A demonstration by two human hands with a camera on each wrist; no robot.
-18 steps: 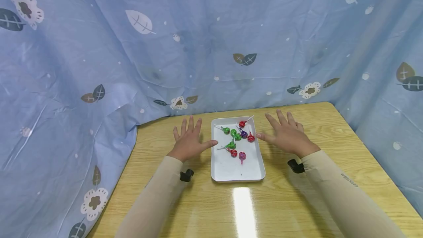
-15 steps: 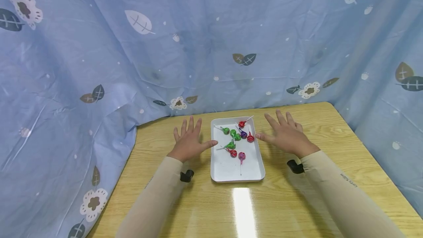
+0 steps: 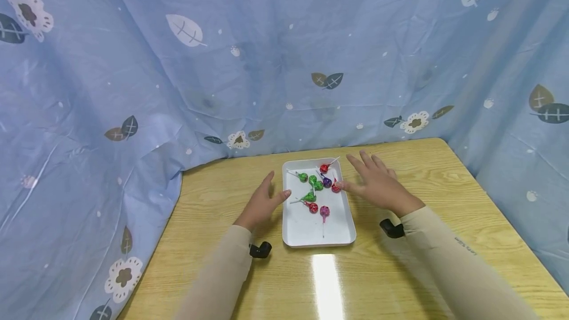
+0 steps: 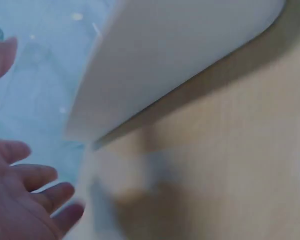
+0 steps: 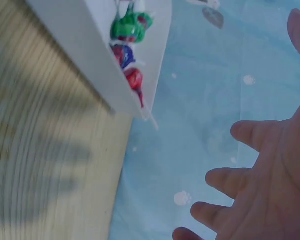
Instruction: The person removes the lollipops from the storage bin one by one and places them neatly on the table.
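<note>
A white rectangular tray (image 3: pixel 306 233) lies on the table with several wrapped lollipops in it. Green lollipops (image 3: pixel 308 196) are grouped left of centre, and a purple lollipop (image 3: pixel 327 182) lies beside them. Red lollipops (image 3: pixel 313 208) are spread about, one with its stick over the far right corner. Nearest the front is a pink lollipop (image 3: pixel 324 211). My left hand (image 3: pixel 260 206) is at the tray's left side, turned on edge, thumb toward the rim. My right hand (image 3: pixel 378 186) hovers at the right side, fingers spread, its thumb overlapping a red lollipop in the head view. Both hands are empty.
The wooden table (image 3: pixel 213 260) extends around the tray, with a bright light reflection in front of it. A blue patterned curtain (image 3: pixel 266 63) hangs behind and along both sides. Black wrist straps (image 3: pixel 260 250) sit below the sleeves.
My left hand has turned from palm-down with spread fingers to on edge, moving slightly right. My right hand has shifted left toward the tray. The lollipops have stayed in place.
</note>
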